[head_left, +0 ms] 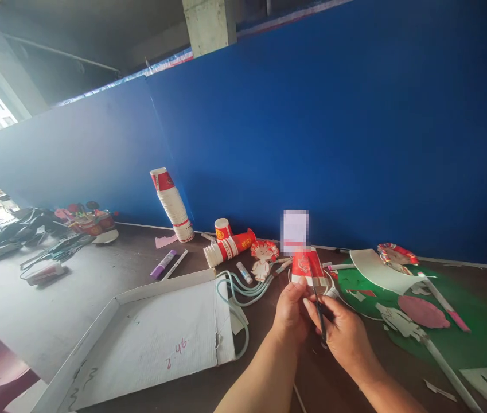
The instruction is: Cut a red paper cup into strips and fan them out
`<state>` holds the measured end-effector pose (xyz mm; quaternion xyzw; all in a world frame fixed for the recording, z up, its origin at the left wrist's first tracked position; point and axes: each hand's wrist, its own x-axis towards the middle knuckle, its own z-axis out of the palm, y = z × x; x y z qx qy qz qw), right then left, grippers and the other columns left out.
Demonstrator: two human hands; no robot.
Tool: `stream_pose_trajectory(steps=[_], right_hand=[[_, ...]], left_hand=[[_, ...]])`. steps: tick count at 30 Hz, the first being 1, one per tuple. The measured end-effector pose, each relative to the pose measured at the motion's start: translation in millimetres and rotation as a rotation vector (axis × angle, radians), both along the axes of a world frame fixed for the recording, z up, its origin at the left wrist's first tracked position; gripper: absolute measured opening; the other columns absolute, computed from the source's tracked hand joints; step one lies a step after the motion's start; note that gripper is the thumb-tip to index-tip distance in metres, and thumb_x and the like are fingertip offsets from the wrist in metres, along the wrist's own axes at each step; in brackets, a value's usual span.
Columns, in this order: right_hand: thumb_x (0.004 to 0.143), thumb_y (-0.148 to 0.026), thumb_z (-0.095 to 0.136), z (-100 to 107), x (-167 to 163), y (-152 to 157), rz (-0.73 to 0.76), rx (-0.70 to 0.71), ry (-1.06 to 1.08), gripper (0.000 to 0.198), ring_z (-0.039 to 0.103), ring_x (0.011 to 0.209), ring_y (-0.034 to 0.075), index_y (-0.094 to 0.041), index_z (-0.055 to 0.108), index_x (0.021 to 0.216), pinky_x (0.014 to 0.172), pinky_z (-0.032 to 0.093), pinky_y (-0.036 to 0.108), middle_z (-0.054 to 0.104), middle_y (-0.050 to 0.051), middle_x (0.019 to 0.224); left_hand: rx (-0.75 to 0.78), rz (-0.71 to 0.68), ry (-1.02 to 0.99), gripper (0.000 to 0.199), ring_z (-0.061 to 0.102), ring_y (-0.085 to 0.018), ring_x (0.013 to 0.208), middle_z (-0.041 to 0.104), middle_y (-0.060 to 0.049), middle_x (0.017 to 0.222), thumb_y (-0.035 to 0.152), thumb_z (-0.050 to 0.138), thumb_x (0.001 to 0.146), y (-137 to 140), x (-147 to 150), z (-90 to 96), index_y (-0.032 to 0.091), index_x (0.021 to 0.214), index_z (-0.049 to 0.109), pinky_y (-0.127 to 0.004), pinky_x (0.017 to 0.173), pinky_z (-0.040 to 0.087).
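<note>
Low in the middle of the head view, my left hand (289, 312) is closed on the lower edge of a red and white paper cup (303, 265). My right hand (349, 332) grips a pair of black-handled scissors (321, 322), whose blades point up along the cup's right part. Part of the cup's top is covered by a blurred patch. Just left of the cup lies a paper cutout figure (264, 258) with a red frilled edge. Beside it is a small white glue stick (244, 272).
A white cardboard tray (140, 338) lies at left, near pale cables (238, 295). Behind stand a tall cup stack (172, 206) and toppled cups (228, 246). A purple marker (163, 264), a pink oval (423, 311) and paper scraps surround them. A blue partition (312, 126) backs the table.
</note>
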<state>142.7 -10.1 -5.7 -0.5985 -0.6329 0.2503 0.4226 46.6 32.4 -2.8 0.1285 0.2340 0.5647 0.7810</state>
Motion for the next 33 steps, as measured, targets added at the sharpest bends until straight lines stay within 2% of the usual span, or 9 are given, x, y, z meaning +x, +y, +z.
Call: stream_pose_trajectory(steps=[7,14,18,25,33], right_hand=[[0.084,-0.051,0.059,7,3,0,-0.026,0.034,0.063,0.035,0.063,0.062,0.017,-0.021,0.069,0.098,0.059,0.047,0.022,0.072,0.002,0.076],[0.085,-0.051,0.058,7,5,0,-0.028,0.031,0.047,0.034,0.055,0.048,0.015,-0.021,0.069,0.095,0.049,0.043,0.023,0.063,-0.002,0.055],[0.085,-0.052,0.057,9,5,0,-0.029,0.018,0.044,0.035,0.053,0.046,0.014,-0.021,0.069,0.094,0.048,0.042,0.023,0.059,-0.003,0.05],[0.083,-0.052,0.06,5,7,0,-0.033,-0.044,0.099,0.035,0.056,0.049,0.015,-0.021,0.068,0.095,0.051,0.043,0.024,0.061,-0.003,0.052],[0.081,-0.053,0.061,6,4,-1,-0.022,-0.104,0.219,0.038,0.056,0.05,0.016,-0.02,0.068,0.096,0.05,0.043,0.024,0.06,-0.002,0.053]], left_hand=[[0.108,-0.021,0.029,0.032,0.059,-0.013,0.06,0.064,-0.005,0.068,0.035,0.079,0.067,0,2,-1.5,0.01,0.082,0.064,-0.024,0.062,0.045],[0.054,-0.028,0.058,0.031,0.056,-0.009,0.053,0.062,-0.002,0.063,0.033,0.08,0.066,3,2,-6.6,0.011,0.078,0.063,-0.02,0.055,0.043],[0.046,-0.028,0.056,0.032,0.058,-0.009,0.055,0.064,-0.003,0.066,0.033,0.081,0.065,3,2,-6.5,0.011,0.079,0.063,-0.019,0.054,0.043],[0.073,-0.061,0.085,0.033,0.058,-0.011,0.051,0.064,-0.004,0.064,0.037,0.079,0.066,3,1,-5.6,0.011,0.078,0.061,-0.021,0.049,0.044],[0.132,-0.107,0.096,0.037,0.05,-0.011,0.037,0.06,-0.002,0.058,0.042,0.073,0.072,3,2,-10.2,0.012,0.086,0.058,-0.022,0.035,0.036]])
